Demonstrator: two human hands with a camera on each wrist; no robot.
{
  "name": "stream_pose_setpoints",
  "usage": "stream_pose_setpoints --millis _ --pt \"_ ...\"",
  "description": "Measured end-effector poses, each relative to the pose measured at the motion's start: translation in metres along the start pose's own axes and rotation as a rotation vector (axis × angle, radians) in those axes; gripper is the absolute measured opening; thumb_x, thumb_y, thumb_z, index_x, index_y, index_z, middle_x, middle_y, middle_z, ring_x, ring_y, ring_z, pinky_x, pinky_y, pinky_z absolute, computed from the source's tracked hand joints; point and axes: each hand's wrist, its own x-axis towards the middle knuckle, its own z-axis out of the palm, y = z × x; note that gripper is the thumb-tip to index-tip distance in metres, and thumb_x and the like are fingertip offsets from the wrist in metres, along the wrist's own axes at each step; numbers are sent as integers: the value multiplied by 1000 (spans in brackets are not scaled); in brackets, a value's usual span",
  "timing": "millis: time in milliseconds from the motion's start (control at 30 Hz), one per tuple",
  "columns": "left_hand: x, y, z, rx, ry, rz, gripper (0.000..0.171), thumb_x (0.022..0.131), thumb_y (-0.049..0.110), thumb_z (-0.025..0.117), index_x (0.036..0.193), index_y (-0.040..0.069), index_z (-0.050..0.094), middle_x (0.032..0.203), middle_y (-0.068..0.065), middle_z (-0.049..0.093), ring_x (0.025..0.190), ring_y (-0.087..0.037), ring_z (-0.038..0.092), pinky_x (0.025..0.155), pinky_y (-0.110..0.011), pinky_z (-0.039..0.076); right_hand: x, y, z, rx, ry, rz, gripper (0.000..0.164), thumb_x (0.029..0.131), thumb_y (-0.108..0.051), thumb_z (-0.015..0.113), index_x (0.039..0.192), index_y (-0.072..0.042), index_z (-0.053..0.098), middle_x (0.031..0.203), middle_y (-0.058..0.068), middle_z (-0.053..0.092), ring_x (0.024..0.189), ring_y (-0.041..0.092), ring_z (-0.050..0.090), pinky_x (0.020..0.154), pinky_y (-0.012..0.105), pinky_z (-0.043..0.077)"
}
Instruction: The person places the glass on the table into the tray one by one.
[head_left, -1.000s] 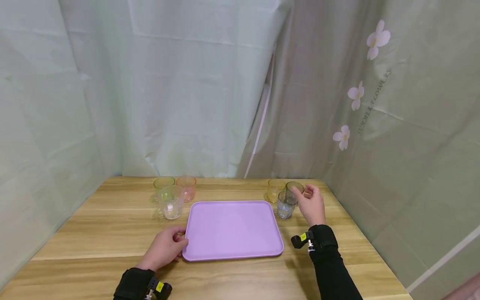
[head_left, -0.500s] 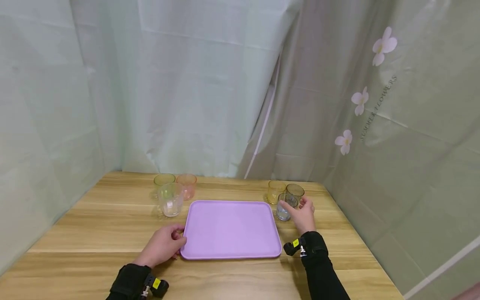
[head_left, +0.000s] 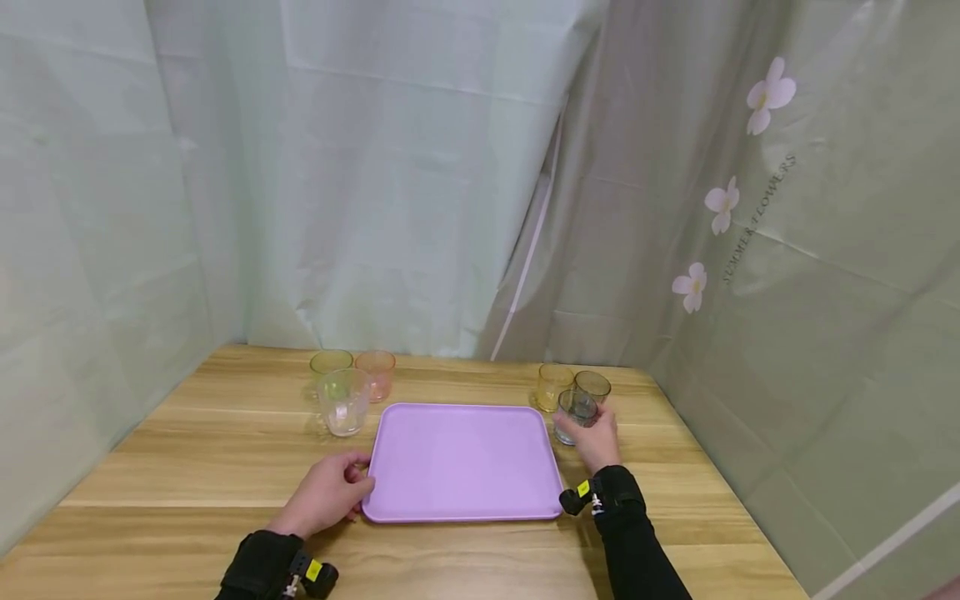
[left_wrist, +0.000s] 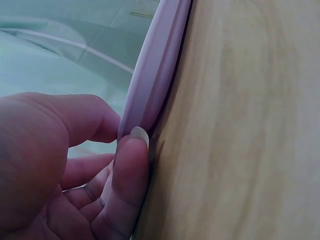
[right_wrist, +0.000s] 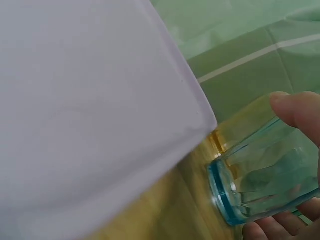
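Note:
A flat lilac tray (head_left: 465, 462) lies on the wooden table. My left hand (head_left: 322, 496) pinches its left rim near the front corner; in the left wrist view the thumb and index finger meet at the tray edge (left_wrist: 152, 75). Beyond the tray's right side, my right hand (head_left: 598, 442) holds a bluish drinking glass (head_left: 576, 407), thumb on its left and fingers on its right. The right wrist view shows this glass (right_wrist: 270, 175) between thumb and fingers, beside the tray corner. Close behind it stand a yellow glass (head_left: 553, 387) and a dark smoky glass (head_left: 594, 383).
To the tray's back left, a clear glass (head_left: 343, 408), a green glass (head_left: 330, 362) and a pink glass (head_left: 378, 375) stand grouped. Pale curtains (head_left: 390, 183) hang behind and beside the wooden table (head_left: 187, 450).
My right hand has moved from beside the dark smoky glass forward and left to the bluish glass, its fingers now around it. The left hand stays at the tray rim.

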Motion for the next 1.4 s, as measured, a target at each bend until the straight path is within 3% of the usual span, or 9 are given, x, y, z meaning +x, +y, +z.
stream_pose_setpoints --millis 567,1033,1400 --pt "1 -3 1 1 2 7 46 97 6 73 140 -10 65 85 -6 62 62 -18 64 55 -31 57 0 4 5 1 -38 2 88 100 -26 80 159 10 27 162 39 41 154 54 40 130 64 33" --pt "0 0 -1 7 -8 -15 48 99 5 72 145 -9 63 86 -7 62 65 -19 64 58 -31 59 -11 -12 -2 -21 -41 4 80 101 -26 78 158 9 32 164 36 39 157 51 37 132 62 31" --pt "-1 0 -2 7 -14 -15 49 100 5 72 146 -9 62 86 -7 61 66 -19 64 58 -31 58 -12 -21 -7 -95 -87 -23 78 101 -30 79 158 6 39 157 30 48 147 45 47 125 59 41"
